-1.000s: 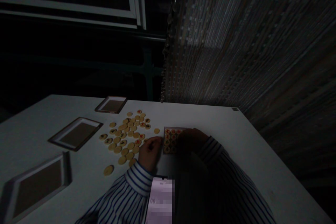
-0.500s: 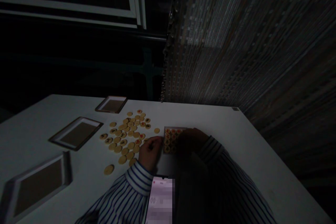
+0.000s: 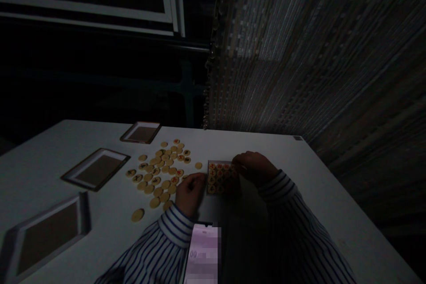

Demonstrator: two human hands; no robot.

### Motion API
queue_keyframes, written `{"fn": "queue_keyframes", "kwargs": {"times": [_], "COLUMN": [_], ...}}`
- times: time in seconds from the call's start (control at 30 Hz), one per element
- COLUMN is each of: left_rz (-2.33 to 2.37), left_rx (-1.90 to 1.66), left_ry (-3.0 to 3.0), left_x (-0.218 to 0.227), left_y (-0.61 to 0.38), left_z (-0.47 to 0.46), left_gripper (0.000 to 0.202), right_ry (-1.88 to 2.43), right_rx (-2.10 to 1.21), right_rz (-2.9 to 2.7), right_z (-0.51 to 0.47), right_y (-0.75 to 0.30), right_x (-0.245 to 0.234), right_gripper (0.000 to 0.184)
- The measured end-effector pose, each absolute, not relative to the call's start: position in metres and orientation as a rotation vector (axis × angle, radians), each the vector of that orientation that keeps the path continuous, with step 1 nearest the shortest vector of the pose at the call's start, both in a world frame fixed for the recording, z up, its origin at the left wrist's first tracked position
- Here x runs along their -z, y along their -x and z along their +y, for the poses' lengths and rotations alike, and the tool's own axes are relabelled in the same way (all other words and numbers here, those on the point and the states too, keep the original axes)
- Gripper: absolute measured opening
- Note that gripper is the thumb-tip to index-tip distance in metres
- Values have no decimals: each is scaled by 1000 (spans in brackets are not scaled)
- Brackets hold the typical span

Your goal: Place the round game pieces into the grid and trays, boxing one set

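A small open box (image 3: 207,179) holds rows of round xiangqi pieces (image 3: 219,173) with red and black characters. My left hand (image 3: 190,193) is curled closed, its fingertips against the box's left wall. My right hand (image 3: 255,167) is at the far right corner, bent fingers and thumb closed on the rim. Shadow hides the box's right part and the exact fingertip contact. Many loose xiangqi pieces (image 3: 165,169) lie scattered left of my left hand, some face up, others blank side up.
Three more shallow open boxes stand along the left: a near one (image 3: 49,239), a middle one (image 3: 98,168) and a far one (image 3: 141,133). A lit phone (image 3: 201,253) lies at the near edge of the white table (image 3: 319,213). Behind hangs a string curtain (image 3: 282,53).
My right hand has moved right and slightly away from me, off the pieces to the box's far right corner, uncovering more of them. My left hand has stayed put.
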State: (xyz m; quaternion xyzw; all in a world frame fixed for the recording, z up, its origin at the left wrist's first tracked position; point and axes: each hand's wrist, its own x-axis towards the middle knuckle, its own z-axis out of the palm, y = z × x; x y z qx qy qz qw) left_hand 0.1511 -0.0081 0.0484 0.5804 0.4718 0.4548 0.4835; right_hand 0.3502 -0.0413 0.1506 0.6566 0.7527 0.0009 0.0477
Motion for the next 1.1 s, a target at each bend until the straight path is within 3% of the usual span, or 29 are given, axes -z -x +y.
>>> {"fn": "queue_keyframes", "kwargs": {"times": [1.1], "left_rz": [1056], "left_rx": [-1087], "left_ry": [-1859], "left_x": [-44], "left_y": [-151], "left_z": [-16], "left_gripper": [19], "right_ry": [-2021], "right_rx": [39], "right_rz": [2199], "right_z": [-41], "right_y": [-356], "right_x": [-141], "right_gripper": [30]}}
